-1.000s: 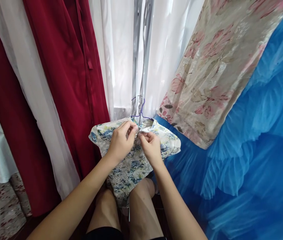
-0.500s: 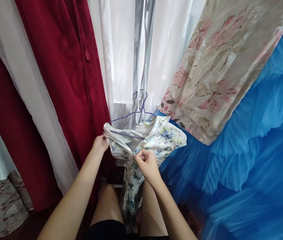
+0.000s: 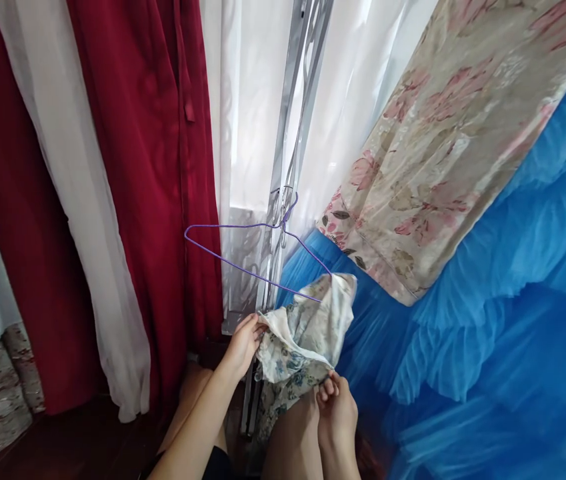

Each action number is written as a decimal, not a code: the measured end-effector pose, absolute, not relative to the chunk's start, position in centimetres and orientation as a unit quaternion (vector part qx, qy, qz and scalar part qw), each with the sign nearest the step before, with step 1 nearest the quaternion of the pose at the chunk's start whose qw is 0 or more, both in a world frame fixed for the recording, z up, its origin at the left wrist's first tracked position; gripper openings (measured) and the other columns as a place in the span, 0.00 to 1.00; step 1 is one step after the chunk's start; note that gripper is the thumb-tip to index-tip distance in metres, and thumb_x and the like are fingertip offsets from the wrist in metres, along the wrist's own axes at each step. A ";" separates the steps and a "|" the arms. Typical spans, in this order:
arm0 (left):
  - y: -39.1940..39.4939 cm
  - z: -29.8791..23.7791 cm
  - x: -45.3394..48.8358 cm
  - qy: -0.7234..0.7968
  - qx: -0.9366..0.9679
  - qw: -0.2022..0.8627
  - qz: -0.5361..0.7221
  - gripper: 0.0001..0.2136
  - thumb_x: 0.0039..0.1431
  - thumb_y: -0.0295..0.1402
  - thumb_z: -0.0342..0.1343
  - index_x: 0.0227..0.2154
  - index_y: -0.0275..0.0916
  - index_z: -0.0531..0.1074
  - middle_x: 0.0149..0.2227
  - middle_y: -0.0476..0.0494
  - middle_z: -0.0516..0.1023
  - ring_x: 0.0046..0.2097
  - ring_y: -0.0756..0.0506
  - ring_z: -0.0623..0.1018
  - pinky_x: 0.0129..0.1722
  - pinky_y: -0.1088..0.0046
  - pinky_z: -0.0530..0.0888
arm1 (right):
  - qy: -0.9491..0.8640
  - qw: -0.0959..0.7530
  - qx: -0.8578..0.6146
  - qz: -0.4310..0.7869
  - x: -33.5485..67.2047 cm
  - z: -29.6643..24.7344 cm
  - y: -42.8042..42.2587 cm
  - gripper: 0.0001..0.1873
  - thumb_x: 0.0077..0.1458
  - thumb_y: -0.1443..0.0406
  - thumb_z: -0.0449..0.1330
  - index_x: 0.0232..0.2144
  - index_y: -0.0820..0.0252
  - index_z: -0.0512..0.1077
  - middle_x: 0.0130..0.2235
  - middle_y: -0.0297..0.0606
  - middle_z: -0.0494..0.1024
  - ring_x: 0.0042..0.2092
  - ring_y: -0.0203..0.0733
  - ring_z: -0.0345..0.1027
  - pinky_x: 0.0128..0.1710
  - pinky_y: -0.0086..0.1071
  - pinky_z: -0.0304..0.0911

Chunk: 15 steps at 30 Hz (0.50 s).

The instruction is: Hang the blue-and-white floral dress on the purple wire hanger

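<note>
A small blue-flowered white garment (image 3: 303, 333) hangs half off a purple wire hanger (image 3: 243, 250); only one shoulder stays caught on the hanger's right end. My left hand (image 3: 243, 343) grips the garment's upper left edge with closed fingers. My right hand (image 3: 335, 410) pinches the cloth lower down at the right. The hanger's hook sits on a metal rack upright (image 3: 290, 173). My bare knees show below the garment.
Dark red dresses (image 3: 153, 167) and a sheer white one (image 3: 63, 187) hang at the left. White curtain fabric lies behind the rack. A beige dress with pink flowers (image 3: 437, 153) and a blue tulle skirt (image 3: 503, 320) crowd the right side.
The garment has been pulled down off the hanger's left side, baring most of the purple wire. Both hands moved lower with the cloth, and the view shifted slightly.
</note>
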<state>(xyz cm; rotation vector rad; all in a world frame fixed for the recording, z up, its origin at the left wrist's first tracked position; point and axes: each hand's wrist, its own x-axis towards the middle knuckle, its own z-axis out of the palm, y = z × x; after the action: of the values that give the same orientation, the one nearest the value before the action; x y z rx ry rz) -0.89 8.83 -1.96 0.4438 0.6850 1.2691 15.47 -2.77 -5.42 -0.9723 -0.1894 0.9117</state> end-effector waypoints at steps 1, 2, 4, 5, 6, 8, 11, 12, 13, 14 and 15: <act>8.3 -1.4 -0.6 0.303 0.229 0.722 0.578 0.07 0.55 0.31 0.65 0.31 0.35 0.73 0.33 0.43 0.78 0.35 0.47 0.78 0.35 0.75 0.72 | -0.062 0.786 -0.445 0.425 15.7 -6.0 -2.6 0.12 0.41 0.59 0.66 0.26 0.60 0.69 0.18 0.22 0.60 0.18 0.29 0.52 0.17 0.24 0.49; 7.8 -0.8 -0.4 0.291 0.267 0.715 0.578 0.08 0.54 0.33 0.66 0.32 0.35 0.74 0.34 0.44 0.78 0.38 0.47 0.77 0.39 0.74 0.72 | -0.044 0.783 -0.447 0.429 15.7 -6.5 -2.5 0.13 0.41 0.59 0.66 0.28 0.60 0.70 0.20 0.24 0.64 0.19 0.30 0.55 0.18 0.25 0.52; 6.6 0.7 0.1 0.261 0.364 0.690 0.569 0.11 0.55 0.38 0.67 0.33 0.36 0.74 0.35 0.45 0.77 0.40 0.47 0.76 0.44 0.73 0.72 | -0.040 0.770 -0.478 0.420 15.5 -7.1 -2.5 0.17 0.42 0.58 0.67 0.34 0.60 0.72 0.25 0.30 0.73 0.22 0.33 0.64 0.21 0.27 0.59; 5.9 1.5 0.3 0.250 0.418 0.671 0.559 0.12 0.57 0.40 0.65 0.34 0.36 0.74 0.35 0.46 0.76 0.40 0.47 0.75 0.45 0.73 0.71 | -0.058 0.762 -0.501 0.405 15.2 -7.0 -2.6 0.20 0.43 0.56 0.67 0.38 0.61 0.73 0.30 0.34 0.77 0.26 0.37 0.69 0.24 0.29 0.64; 5.1 2.2 0.5 0.243 0.468 0.651 0.546 0.12 0.60 0.42 0.62 0.35 0.37 0.74 0.34 0.46 0.75 0.40 0.47 0.74 0.44 0.73 0.70 | -0.093 0.753 -0.523 0.388 14.7 -6.8 -2.7 0.23 0.46 0.54 0.66 0.42 0.61 0.73 0.36 0.38 0.80 0.32 0.40 0.73 0.30 0.32 0.68; 3.4 3.7 0.9 0.240 0.552 0.610 0.515 0.12 0.66 0.43 0.56 0.36 0.38 0.73 0.34 0.46 0.74 0.38 0.47 0.73 0.42 0.73 0.69 | -0.203 0.726 -0.543 0.370 13.7 -5.6 -3.3 0.26 0.52 0.51 0.64 0.49 0.59 0.74 0.48 0.41 0.79 0.47 0.48 0.75 0.46 0.38 0.70; 1.0 5.6 1.3 0.248 0.665 0.535 0.458 0.11 0.69 0.40 0.52 0.38 0.39 0.73 0.37 0.45 0.74 0.41 0.46 0.73 0.44 0.71 0.68 | -0.344 0.662 -0.525 0.410 12.0 -2.7 -4.4 0.30 0.56 0.50 0.61 0.58 0.55 0.71 0.60 0.42 0.73 0.64 0.53 0.62 0.63 0.44 0.57; 0.4 6.1 1.2 0.254 0.697 0.504 0.442 0.10 0.69 0.39 0.51 0.38 0.40 0.73 0.39 0.45 0.74 0.43 0.45 0.73 0.47 0.70 0.68 | -0.376 0.637 -0.513 0.436 11.5 -1.6 -4.7 0.33 0.55 0.51 0.63 0.60 0.55 0.70 0.61 0.43 0.72 0.65 0.54 0.60 0.65 0.44 0.55; -0.1 6.6 1.1 0.260 0.724 0.475 0.427 0.09 0.69 0.38 0.51 0.39 0.40 0.73 0.42 0.44 0.74 0.46 0.44 0.73 0.50 0.69 0.68 | -0.401 0.612 -0.501 0.462 11.0 -0.6 -5.1 0.35 0.53 0.53 0.64 0.62 0.56 0.68 0.61 0.44 0.72 0.66 0.55 0.59 0.65 0.44 0.54; -0.3 7.0 0.8 0.264 0.745 0.451 0.415 0.08 0.68 0.37 0.52 0.39 0.41 0.73 0.44 0.43 0.74 0.48 0.44 0.73 0.52 0.68 0.67 | -0.424 0.588 -0.485 0.489 10.6 0.3 -5.4 0.37 0.51 0.55 0.66 0.62 0.56 0.67 0.60 0.44 0.73 0.66 0.55 0.59 0.65 0.44 0.54; -0.4 7.3 0.4 0.265 0.759 0.438 0.403 0.07 0.67 0.36 0.53 0.41 0.41 0.74 0.47 0.43 0.74 0.50 0.43 0.73 0.54 0.68 0.67 | -0.444 0.566 -0.466 0.516 10.2 1.0 -5.7 0.38 0.49 0.57 0.67 0.63 0.56 0.67 0.59 0.44 0.74 0.65 0.56 0.61 0.65 0.44 0.55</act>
<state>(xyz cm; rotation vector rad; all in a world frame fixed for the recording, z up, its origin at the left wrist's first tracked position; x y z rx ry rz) 0.45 -0.43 7.31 1.8863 0.6586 1.0022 10.21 -5.69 1.03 -1.0952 -1.0437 1.2126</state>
